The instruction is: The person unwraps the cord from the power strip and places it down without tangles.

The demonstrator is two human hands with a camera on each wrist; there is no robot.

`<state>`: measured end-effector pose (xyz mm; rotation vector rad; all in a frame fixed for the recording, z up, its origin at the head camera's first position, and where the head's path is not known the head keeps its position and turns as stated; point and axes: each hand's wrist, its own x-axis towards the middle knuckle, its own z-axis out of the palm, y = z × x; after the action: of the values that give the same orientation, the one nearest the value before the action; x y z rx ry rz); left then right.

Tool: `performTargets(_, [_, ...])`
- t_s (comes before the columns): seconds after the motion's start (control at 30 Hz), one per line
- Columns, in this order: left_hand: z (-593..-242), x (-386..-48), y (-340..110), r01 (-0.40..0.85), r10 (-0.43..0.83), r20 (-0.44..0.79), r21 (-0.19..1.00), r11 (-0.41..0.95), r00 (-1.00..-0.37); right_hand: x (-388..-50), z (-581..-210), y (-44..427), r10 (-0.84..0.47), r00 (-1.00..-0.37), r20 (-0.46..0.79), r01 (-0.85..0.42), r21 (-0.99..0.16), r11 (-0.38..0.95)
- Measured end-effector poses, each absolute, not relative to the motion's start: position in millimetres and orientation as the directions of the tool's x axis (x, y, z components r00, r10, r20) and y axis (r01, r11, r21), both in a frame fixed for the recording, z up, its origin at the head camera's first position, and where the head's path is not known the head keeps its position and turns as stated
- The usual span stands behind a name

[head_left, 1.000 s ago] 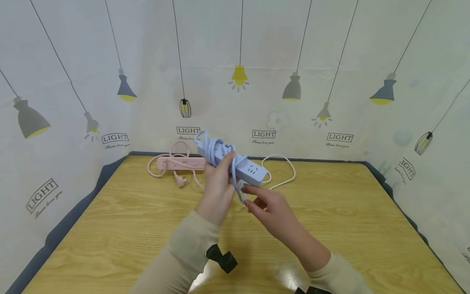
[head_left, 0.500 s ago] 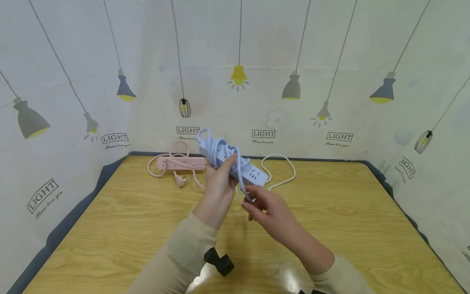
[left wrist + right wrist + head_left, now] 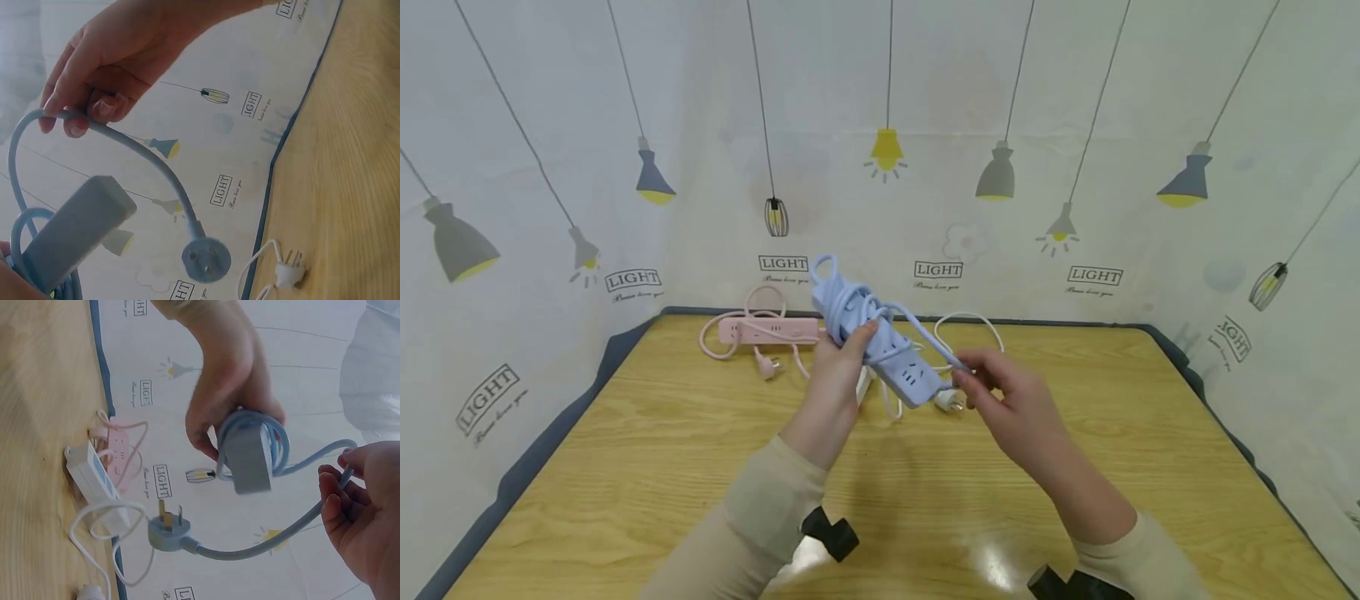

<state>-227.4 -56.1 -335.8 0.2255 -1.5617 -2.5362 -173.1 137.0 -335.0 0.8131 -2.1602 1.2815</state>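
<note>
A blue power strip (image 3: 908,377) hangs tilted above the table, its blue cord (image 3: 917,321) wound several times around the body. My left hand (image 3: 833,371) grips the strip around its middle, thumb on top. Between thumb and fingertips, my right hand (image 3: 1018,408) pinches the loose stretch of cord, to the right of the strip. In the left wrist view the blue plug (image 3: 206,259) dangles from that cord with its pins showing. The right wrist view also shows the plug (image 3: 169,536), below the strip's end. Most of the plug is hidden in the head view.
A pink power strip (image 3: 771,331) with its cord and pink plug (image 3: 767,365) lies at the back left of the wooden table (image 3: 700,467). Behind the blue strip lies a white power strip (image 3: 94,475), with a white plug (image 3: 949,401). Patterned cloth walls (image 3: 1075,100) surround the table.
My right hand has drawn the blue cord out to the right, pulling it away from the strip. The strip has tilted further, and the white plug has come into sight.
</note>
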Motion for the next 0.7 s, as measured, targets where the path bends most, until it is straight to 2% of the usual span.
performTargets(0.1, [-339, -227, -60, 0.037, -0.191, -0.040, 0.923, -0.382, -0.981, -175, -332, 144, -0.202, -0.720, 0.664, -0.682, -0.624, 0.380])
performTargets(0.33, [-344, -228, -71, -0.051, -0.092, -0.102, 0.896, -0.442, -0.991, -189, -329, 162, -0.080, -0.805, 0.587, -0.566, -0.723, 0.397])
performTargets(0.7, [-336, -225, -92, -0.145, -0.029, -0.195, 0.812, -0.566, -0.980, -221, -343, 190, -0.064, -0.848, 0.526, -0.464, -0.680, 0.568])
